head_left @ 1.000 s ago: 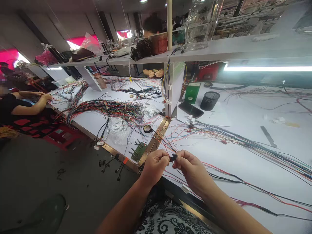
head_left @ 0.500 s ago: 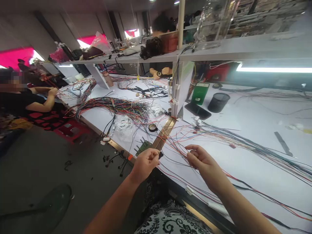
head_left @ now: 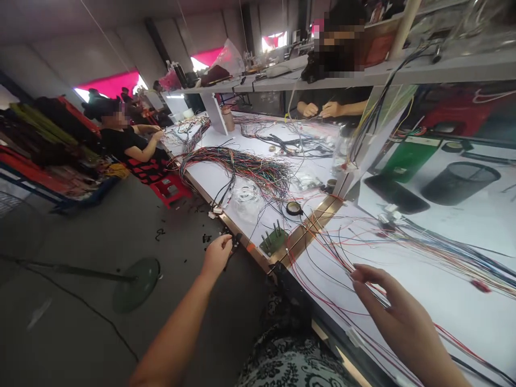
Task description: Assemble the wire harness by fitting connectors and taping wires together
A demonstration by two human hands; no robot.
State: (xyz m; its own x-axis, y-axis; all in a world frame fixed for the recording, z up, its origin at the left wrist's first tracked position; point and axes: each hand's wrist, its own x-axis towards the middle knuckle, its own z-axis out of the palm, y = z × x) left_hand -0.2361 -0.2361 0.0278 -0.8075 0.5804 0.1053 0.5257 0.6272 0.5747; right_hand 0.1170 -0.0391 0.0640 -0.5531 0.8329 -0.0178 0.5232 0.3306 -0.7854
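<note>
My left hand (head_left: pixel 219 253) is off the table's front edge, its fingers pinched on something I cannot make out, beside a small dark piece. On the right, my right hand (head_left: pixel 389 301) is over the white tabletop, thumb and forefinger closed on the ends of thin red and black wires (head_left: pixel 341 255). Between the hands stands a green block with metal pins (head_left: pixel 274 239). A black tape roll (head_left: pixel 294 208) lies behind it. Farther back spreads a large bundle of many-coloured wires (head_left: pixel 242 164).
A black mesh cup (head_left: pixel 461 183), a dark phone (head_left: pixel 397 193) and a green board (head_left: pixel 413 158) sit at the right. Blue and pale wires (head_left: pixel 451 242) run along the right side. Two people work across and left. A fan (head_left: pixel 137 285) stands on the floor.
The view has turned left. My left hand has moved away from my right hand, out past the table edge. My right hand is nearer the camera.
</note>
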